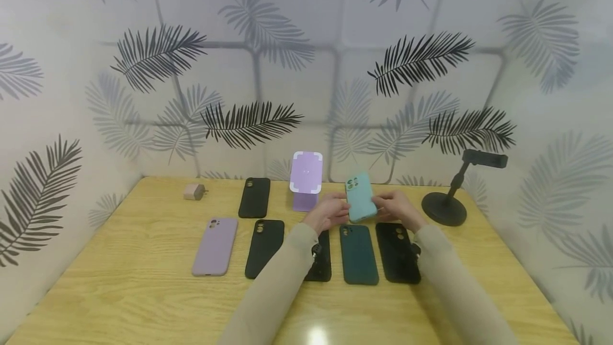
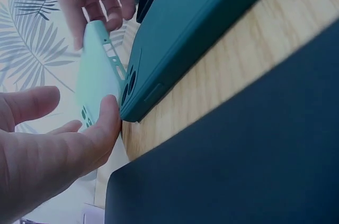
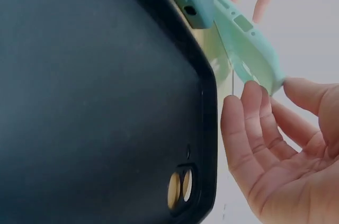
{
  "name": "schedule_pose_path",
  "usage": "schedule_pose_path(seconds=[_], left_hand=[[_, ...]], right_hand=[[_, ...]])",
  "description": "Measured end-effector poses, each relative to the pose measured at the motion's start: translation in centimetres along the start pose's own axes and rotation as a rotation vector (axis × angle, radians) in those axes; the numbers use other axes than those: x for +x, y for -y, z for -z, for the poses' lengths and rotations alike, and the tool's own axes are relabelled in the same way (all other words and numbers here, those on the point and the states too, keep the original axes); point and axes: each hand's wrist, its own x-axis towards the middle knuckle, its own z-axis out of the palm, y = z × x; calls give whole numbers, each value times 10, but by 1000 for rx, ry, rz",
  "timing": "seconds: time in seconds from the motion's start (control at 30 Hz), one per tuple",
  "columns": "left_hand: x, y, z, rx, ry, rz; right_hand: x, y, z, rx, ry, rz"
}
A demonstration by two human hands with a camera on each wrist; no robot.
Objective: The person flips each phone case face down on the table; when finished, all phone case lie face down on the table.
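Observation:
A mint-green phone case (image 1: 361,197) with camera holes stands tilted near the back of the table. My right hand (image 1: 398,207) pinches a lower corner of it between thumb (image 3: 304,94) and fingers. On its other side my left hand (image 1: 329,211) touches the case's edge with a fingertip (image 2: 109,108), while its thumb (image 2: 42,101) stands apart from it. Just in front of the hands lie a dark teal phone case (image 1: 359,254) and a black one (image 1: 396,253). Another black case (image 1: 320,262) is partly hidden under my left forearm.
To the left are a lilac phone case (image 1: 215,246), two more black cases (image 1: 255,197) and a small plug adapter (image 1: 193,191). A purple stand (image 1: 306,172) rises at the back, with a black phone holder (image 1: 445,207) at the right. A leaf-patterned wall (image 1: 249,84) borders the table.

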Motion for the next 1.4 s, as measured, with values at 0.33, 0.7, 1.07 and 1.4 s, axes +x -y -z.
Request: schedule_pose_path(seconds=[0.33,0.7,1.07,1.4], left_hand=[[-3,-1,0,23,-16,-11],[0,-2,1,-30,20,15],[-1,-2,4,-33,31,22],[-14,-3,6,238,74,-132]], right_hand=[[0,-10,6,-66,-2,13],[3,-12,8,-116,25,-18],[-1,-15,11,-82,62,29],[-23,-13,22,-192,95,103]])
